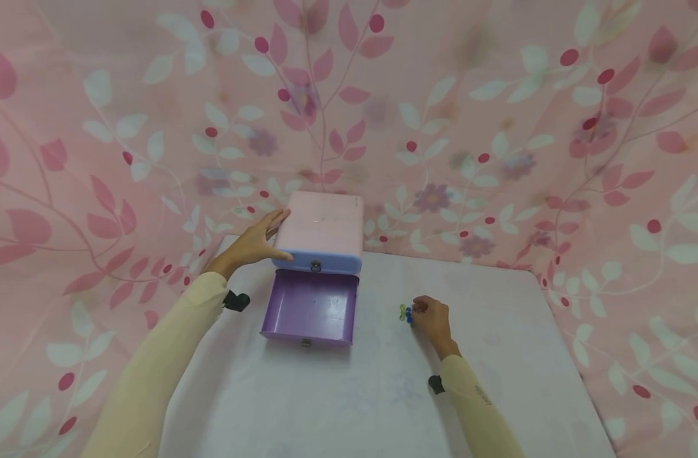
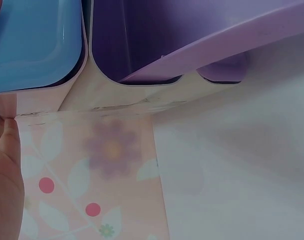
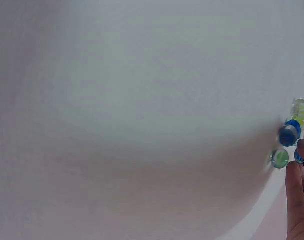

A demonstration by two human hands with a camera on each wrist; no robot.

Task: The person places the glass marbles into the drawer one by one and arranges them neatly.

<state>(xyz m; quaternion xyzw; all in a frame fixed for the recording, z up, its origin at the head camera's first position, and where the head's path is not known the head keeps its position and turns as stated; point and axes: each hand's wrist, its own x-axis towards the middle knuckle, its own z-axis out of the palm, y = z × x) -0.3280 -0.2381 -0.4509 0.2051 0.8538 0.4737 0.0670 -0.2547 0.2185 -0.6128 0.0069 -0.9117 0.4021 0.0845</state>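
Note:
A small drawer unit (image 1: 326, 219) with a pink top stands at the back of the table. Its blue upper drawer (image 1: 349, 263) is pushed in, while the purple lower drawer (image 1: 308, 312) is pulled out with its bare bottom showing. My left hand (image 1: 251, 245) rests on the unit's left side, fingers spread and thumb at the blue front. To the right, my right hand (image 1: 432, 323) pinches a blue marble (image 3: 299, 156) between fingertips and thumb. Beside those fingers lie a green marble (image 3: 279, 158), a dark blue marble (image 3: 289, 135) and yellowish marbles (image 1: 403, 312).
White cloth covers the table (image 1: 383, 388). Pink floral fabric (image 1: 440, 127) hangs behind and at both sides, close to the unit's back. The purple drawer juts toward the table's front, left of the marbles.

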